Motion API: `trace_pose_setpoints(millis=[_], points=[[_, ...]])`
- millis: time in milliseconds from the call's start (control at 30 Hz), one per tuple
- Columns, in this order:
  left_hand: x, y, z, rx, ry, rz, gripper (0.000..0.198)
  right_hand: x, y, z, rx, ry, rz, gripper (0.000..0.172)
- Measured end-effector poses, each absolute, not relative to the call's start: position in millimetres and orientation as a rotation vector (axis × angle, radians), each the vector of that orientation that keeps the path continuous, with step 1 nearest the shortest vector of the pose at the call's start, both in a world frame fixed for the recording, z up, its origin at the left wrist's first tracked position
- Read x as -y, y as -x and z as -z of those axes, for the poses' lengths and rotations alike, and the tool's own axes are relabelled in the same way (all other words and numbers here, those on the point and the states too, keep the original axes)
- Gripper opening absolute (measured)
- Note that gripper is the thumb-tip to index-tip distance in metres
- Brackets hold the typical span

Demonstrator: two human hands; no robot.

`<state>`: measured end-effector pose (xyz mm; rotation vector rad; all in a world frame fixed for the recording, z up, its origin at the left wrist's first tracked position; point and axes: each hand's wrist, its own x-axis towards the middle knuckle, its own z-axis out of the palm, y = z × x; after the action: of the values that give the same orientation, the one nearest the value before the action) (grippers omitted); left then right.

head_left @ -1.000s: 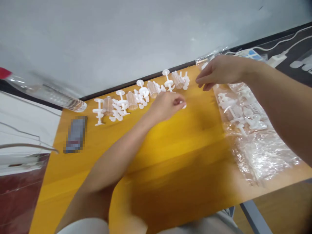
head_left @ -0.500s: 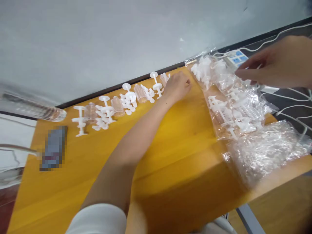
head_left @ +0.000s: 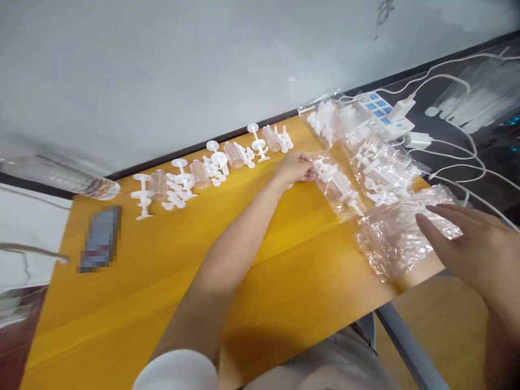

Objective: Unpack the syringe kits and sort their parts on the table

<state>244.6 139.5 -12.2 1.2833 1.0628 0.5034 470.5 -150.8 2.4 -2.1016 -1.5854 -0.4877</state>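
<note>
My left hand (head_left: 293, 169) pinches the upper left corner of a clear plastic bag (head_left: 338, 187) with white plastic parts and a clear cylinder inside. The bag lies on the table, apart from my palm. Over the crinkled pile of clear plastic bags (head_left: 402, 238) at the right edge is my right hand (head_left: 475, 244), fingers spread, nothing visible in it. Left of my left hand stretches a row of loose sets along the wall: white plunger-like pieces (head_left: 259, 142), clear ribbed cylinders (head_left: 232, 155) and small white parts (head_left: 175, 196).
More filled bags (head_left: 385, 173) lie at the right side of the table (head_left: 162, 303). Beyond them are a power strip (head_left: 384, 115) and white cables (head_left: 479, 154). A blurred-out phone-like object (head_left: 101, 238) and a clear bottle (head_left: 81, 181) are at the left.
My left hand has moved back from the last set in the row and grips a bag's corner. My right hand has come down from the power strip toward the pile of bags, fingers spread.
</note>
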Motion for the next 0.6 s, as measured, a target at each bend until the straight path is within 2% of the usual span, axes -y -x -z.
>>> trace_pose_setpoints(millis=[133, 200, 267, 400, 467, 533, 600], points=[[-124.7, -193.9, -5.0, -0.983, -1.227, -0.646, 0.013, 150.7, -435.4, 0.3, 1.493, 1.961, 0.529, 0.031], [-111.7, -167.0, -10.5, -0.954, -1.218, -0.71, 0.009, 144.2, -404.3, -2.3, 1.518, 1.889, 0.369, 0.036], [-92.3, -137.1, -10.5, -0.967, -1.185, -0.775, 0.012, 132.5, -366.7, -1.9, 1.628, 1.816, 0.167, 0.049], [-32.9, -68.8, 7.9, -1.048, -1.092, -0.851, 0.034, 93.9, -293.3, 15.8, 1.861, 1.74, -0.006, 0.097], [1.2, -36.0, 21.0, -1.065, -1.093, -0.844, 0.043, 72.7, -264.4, 28.5, 1.962, 1.751, -0.036, 0.115], [30.5, -9.2, 31.7, -1.106, -1.126, -0.829, 0.048, 55.8, -242.4, 38.9, 2.076, 1.741, -0.065, 0.121], [50.6, 10.2, 38.0, -1.232, -1.173, -0.823, 0.049, 45.9, -227.8, 45.5, 2.217, 1.668, -0.097, 0.113]])
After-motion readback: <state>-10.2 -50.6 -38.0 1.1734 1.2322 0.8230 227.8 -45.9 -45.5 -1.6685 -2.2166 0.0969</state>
